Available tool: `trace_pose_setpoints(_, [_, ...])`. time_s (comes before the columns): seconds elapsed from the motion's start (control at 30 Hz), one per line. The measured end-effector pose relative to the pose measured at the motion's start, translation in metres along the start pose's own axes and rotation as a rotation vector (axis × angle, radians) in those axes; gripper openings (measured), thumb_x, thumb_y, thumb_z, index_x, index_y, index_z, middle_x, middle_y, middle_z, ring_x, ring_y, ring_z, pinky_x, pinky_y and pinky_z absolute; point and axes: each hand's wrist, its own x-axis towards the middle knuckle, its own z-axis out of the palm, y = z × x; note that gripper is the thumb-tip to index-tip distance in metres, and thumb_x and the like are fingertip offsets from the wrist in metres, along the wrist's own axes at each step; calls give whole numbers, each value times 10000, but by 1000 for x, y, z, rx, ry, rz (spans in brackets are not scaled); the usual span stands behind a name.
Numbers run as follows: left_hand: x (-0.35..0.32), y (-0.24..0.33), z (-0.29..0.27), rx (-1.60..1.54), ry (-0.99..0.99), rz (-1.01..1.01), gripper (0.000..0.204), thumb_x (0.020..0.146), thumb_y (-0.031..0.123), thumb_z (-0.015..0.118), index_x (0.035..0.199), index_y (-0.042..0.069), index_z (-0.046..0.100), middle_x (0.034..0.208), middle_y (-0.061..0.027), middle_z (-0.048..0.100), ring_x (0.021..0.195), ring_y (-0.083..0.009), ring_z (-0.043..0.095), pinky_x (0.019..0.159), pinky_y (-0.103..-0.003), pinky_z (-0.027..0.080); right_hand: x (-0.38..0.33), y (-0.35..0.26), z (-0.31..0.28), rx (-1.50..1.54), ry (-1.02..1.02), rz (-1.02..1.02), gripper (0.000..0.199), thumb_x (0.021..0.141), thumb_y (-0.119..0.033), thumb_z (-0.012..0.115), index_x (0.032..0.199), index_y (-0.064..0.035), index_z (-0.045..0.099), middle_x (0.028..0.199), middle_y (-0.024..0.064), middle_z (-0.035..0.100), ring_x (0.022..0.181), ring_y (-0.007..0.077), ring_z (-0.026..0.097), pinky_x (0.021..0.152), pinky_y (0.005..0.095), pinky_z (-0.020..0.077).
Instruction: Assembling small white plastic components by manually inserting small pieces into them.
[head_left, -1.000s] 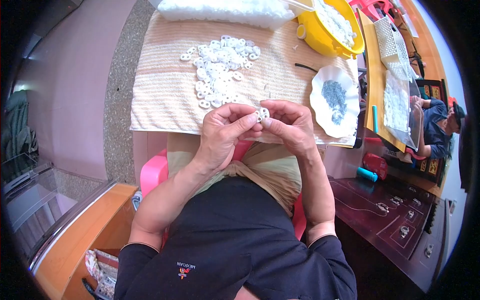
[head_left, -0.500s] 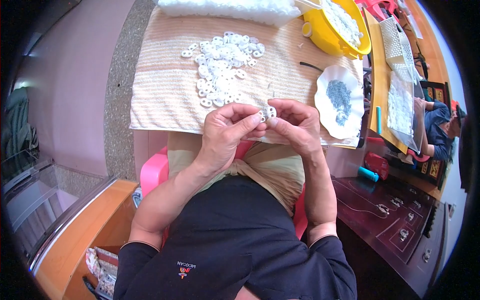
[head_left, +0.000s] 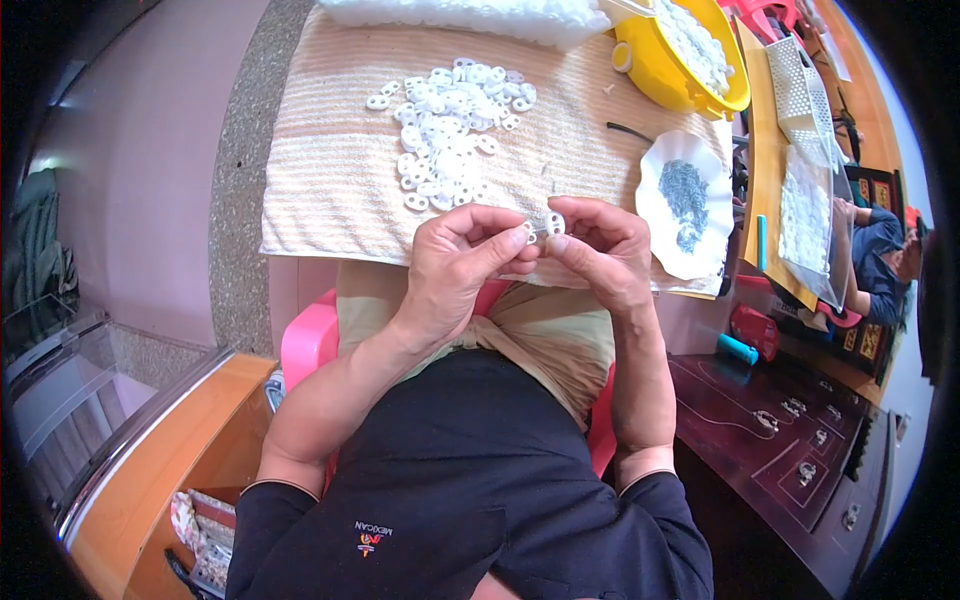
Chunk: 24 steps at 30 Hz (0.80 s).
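Over the near edge of a towel-covered table, my left hand [head_left: 462, 258] pinches a small white plastic piece with holes [head_left: 530, 233] between thumb and fingers. Close on its right, my right hand [head_left: 608, 255] grips a white oval two-hole piece [head_left: 555, 222] upright by its ends. A thin greyish bit seems to bridge the gap between the two pieces; its kind is too small to make out. Beyond my hands lies a loose pile of similar white two-hole pieces [head_left: 445, 130]. To the right, a white wavy-rimmed plate [head_left: 652, 235] holds many small grey metal bits [head_left: 685, 190].
A clear bag of white pieces [head_left: 470, 22] lies along the far edge, beside a yellow basket [head_left: 722, 103] filled with white pieces. A dark thin rod [head_left: 628, 130] lies near the plate. At the right, another person [head_left: 880, 250] sits by a wooden table with a white perforated basket [head_left: 795, 85].
Both hands appear slightly farther right, partly because the whole view has shifted. The two white pieces are a little farther apart, and the thin bit between them shows more.
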Motion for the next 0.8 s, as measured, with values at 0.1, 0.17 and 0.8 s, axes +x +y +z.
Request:
trace_pose_setpoints(0.1, [0, 0, 0, 6, 0, 0, 126, 891, 35, 625, 1016, 12, 627, 884, -97, 679, 780, -147, 674, 707, -279, 582, 0, 1, -2, -12, -15, -12, 341, 841, 70, 636, 1177, 73, 576, 973, 116, 667, 882, 158, 647, 798, 258, 522])
trace_pose_setpoints(0.17, [0, 0, 0, 9, 0, -1, 126, 891, 35, 625, 1015, 12, 627, 885, -96, 679, 782, -146, 673, 710, -278, 581, 0, 1, -2, -39, -27, -11, 342, 844, 70, 634, 1180, 73, 574, 969, 119, 668, 877, 166, 654, 795, 262, 526])
trace_pose_setpoints(0.8, [0, -2, 0, 27, -6, 22, 160, 900, 67, 630, 1024, -33, 624, 883, -102, 672, 779, -138, 659, 717, -282, 585, -1, 1, -4, -98, -8, -55, 331, 827, 56, 664, 1153, 59, 606, 904, 49, 640, 818, 94, 597, 727, 208, 468])
